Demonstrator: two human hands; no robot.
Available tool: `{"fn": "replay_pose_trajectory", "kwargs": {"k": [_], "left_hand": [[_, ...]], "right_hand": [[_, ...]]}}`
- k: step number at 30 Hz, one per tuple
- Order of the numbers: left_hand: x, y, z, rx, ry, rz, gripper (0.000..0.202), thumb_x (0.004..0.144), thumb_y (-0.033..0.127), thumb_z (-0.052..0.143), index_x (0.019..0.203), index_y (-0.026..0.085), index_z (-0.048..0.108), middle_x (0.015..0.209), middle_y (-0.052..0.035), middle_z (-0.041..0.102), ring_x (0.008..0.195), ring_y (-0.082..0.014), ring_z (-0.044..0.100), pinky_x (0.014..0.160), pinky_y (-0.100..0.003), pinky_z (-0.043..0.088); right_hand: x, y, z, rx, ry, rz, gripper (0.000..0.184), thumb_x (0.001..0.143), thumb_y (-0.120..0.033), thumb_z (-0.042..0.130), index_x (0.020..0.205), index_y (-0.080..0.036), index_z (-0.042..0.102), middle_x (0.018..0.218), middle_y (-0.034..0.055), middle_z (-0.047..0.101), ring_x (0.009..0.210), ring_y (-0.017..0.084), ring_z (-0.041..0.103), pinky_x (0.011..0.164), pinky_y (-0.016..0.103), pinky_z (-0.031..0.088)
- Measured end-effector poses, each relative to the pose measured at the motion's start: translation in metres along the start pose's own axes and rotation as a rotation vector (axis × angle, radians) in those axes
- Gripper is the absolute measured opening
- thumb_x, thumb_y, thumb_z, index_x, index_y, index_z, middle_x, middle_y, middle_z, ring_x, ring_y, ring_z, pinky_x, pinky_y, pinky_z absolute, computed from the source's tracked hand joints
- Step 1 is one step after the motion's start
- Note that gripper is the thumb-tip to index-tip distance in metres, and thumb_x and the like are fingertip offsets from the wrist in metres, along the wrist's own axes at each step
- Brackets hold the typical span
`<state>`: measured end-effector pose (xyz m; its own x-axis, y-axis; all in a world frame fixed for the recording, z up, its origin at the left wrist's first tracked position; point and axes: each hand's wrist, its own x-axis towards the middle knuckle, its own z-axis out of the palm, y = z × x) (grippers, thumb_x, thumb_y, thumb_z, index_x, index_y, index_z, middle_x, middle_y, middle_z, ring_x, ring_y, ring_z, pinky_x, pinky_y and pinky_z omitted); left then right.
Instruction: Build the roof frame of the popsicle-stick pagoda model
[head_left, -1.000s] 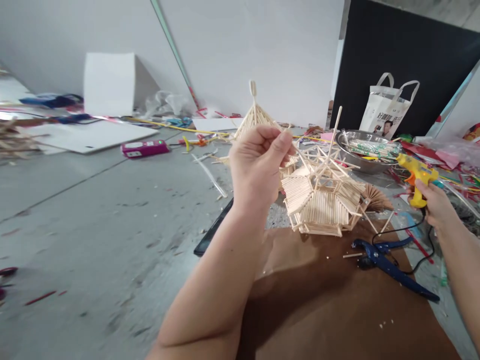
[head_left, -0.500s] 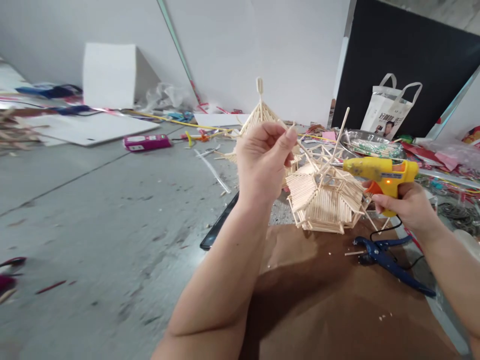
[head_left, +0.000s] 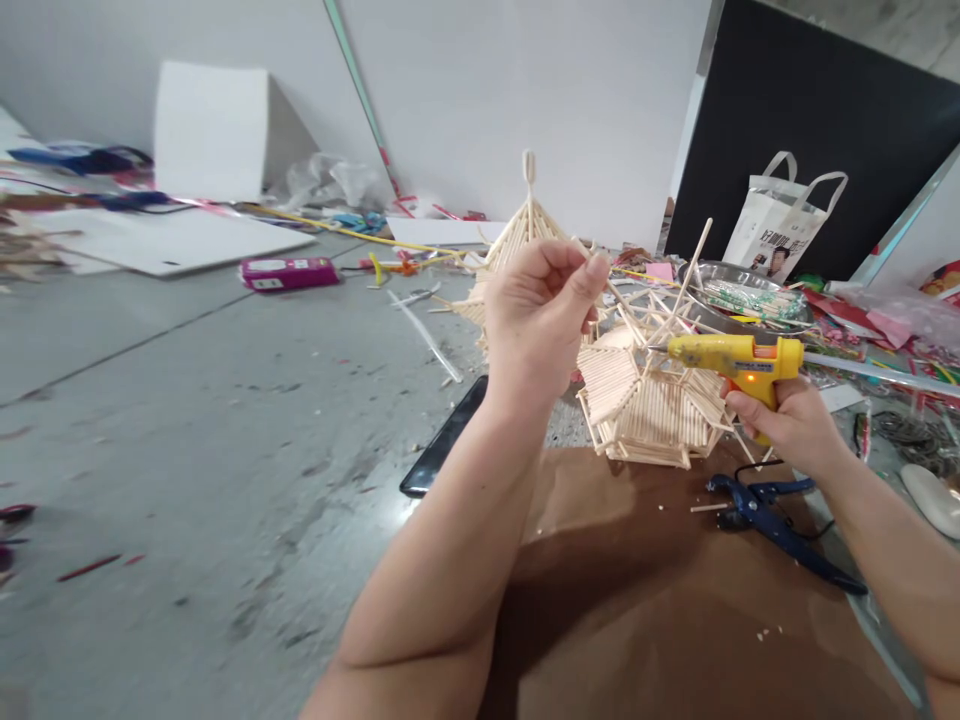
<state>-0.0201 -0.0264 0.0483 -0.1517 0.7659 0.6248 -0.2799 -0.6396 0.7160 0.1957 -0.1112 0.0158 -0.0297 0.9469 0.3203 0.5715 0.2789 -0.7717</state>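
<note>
My left hand (head_left: 541, 315) is closed in a pinch on a thin wooden stick (head_left: 624, 308), which slants down toward the stick model (head_left: 660, 415). That model has slatted roof-like panels of pale sticks, and one long stick (head_left: 696, 258) juts up from it. In my right hand (head_left: 801, 428) is a yellow hot glue gun (head_left: 716, 352), its small light glowing orange. The gun's nozzle points left, at the top of the model, beside the slanting stick; whether they touch I cannot tell. Behind my left hand rises a second, pointed stick structure (head_left: 528, 215), partly hidden.
Blue-handled cutting pliers (head_left: 780, 530) lie on a brown sheet (head_left: 645, 620) before the model. A black phone-like slab (head_left: 444, 440) is left of my forearm. Behind stand a metal bowl of sticks (head_left: 750, 297) and a white bag (head_left: 780, 225). A purple box (head_left: 289, 274) lies on the floor.
The glue gun has moved left and slightly down, its nozzle nearer the stick at my left fingers. My left hand keeps its pinch, and the view has shifted a little.
</note>
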Motion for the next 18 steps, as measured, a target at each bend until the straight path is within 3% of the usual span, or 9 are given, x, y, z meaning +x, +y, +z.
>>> {"fn": "replay_pose_trajectory", "kwargs": {"k": [6,14,18], "left_hand": [[0.0,0.004,0.001,-0.072,0.006,-0.109,0.02,0.071,0.023,0.07,0.06,0.019,0.053,0.05,0.0067,0.052,0.037,-0.002,0.042,0.034,-0.016,0.032],[-0.005,0.002,0.015,-0.429,-0.045,-0.587,0.02,0.079,0.014,0.057,0.059,0.013,0.055,0.051,0.004,0.055,0.03,-0.0008,0.041,0.03,-0.014,0.028],[-0.011,0.001,0.023,-0.543,-0.039,-0.726,0.022,0.084,0.011,0.049,0.063,0.012,0.054,0.049,0.0049,0.054,0.029,0.0006,0.038,0.029,-0.011,0.027]], "right_hand": [[-0.001,0.004,-0.003,0.081,0.021,-0.009,0.025,0.076,-0.041,0.059,0.082,-0.017,0.059,0.057,-0.0017,0.052,0.046,0.009,0.045,0.04,0.022,0.037],[-0.015,-0.001,-0.007,0.249,0.169,-0.123,0.017,0.08,-0.035,0.056,0.081,-0.019,0.062,0.055,-0.0018,0.054,0.045,0.009,0.046,0.043,0.024,0.04],[-0.023,0.004,-0.001,0.289,0.258,-0.218,0.017,0.08,-0.036,0.056,0.083,-0.02,0.062,0.059,-0.0009,0.058,0.046,0.01,0.048,0.043,0.026,0.04]]}}
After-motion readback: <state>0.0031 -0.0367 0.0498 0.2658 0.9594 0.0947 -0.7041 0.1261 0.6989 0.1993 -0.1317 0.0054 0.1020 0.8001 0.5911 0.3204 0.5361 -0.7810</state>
